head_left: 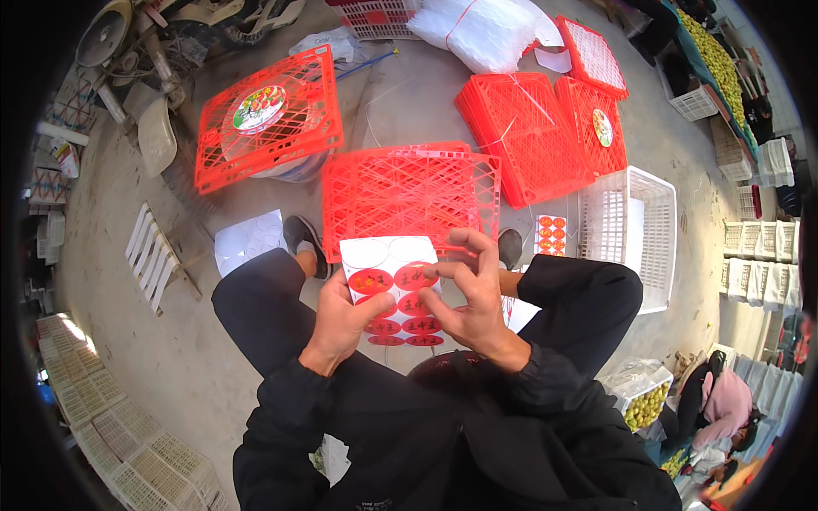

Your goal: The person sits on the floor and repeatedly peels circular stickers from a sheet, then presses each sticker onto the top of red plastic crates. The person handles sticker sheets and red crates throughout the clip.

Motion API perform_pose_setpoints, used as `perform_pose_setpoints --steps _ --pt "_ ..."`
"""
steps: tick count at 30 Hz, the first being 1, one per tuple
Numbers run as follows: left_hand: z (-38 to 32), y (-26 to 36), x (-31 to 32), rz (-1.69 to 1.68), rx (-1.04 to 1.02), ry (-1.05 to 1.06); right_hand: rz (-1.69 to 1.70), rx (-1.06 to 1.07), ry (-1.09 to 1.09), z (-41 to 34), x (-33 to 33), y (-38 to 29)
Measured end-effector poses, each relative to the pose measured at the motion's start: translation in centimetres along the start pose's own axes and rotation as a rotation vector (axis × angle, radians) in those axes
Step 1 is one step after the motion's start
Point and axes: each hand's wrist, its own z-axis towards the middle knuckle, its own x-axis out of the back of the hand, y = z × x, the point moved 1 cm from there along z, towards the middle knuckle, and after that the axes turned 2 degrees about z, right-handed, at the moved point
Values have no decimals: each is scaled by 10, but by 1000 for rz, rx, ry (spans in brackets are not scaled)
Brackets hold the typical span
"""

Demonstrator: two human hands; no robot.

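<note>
My left hand grips the left edge of a white sticker sheet, its thumb on top. Red oval stickers with dark and gold writing fill the lower rows; the top row shows two blank white ovals. My right hand is over the sheet's right side. Its thumb and index fingertips are apart, close to the upper right red sticker; whether they touch it I cannot tell. Just beyond the sheet lies a stack of red plastic lattice panels, partly hidden by the sheet and my right fingers.
A red lattice lid with a round fruit label rests on a tub at left. Bundled red lids and a white crate stand at right. More sticker sheets lie by my feet, near a slatted stool. People work among fruit at right.
</note>
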Motion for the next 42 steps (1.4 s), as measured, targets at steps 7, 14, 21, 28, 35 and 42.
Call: perform_pose_setpoints --steps 7,14,21,28,35,42 --pt "-12 2 -10 -29 -70 18 -147 338 -161 21 11 -18" --pt "-30 8 -7 249 -227 29 -27 463 -226 32 2 -17" --pt "-36 19 -6 357 -246 59 103 395 -346 40 -4 -15" --pt "-32 31 11 372 -197 -50 501 -212 -572 38 -10 -6" --pt "-33 31 39 380 -92 -14 720 -637 -473 50 -32 12" --pt "-28 36 80 254 -44 81 428 -211 -695 63 -72 3"
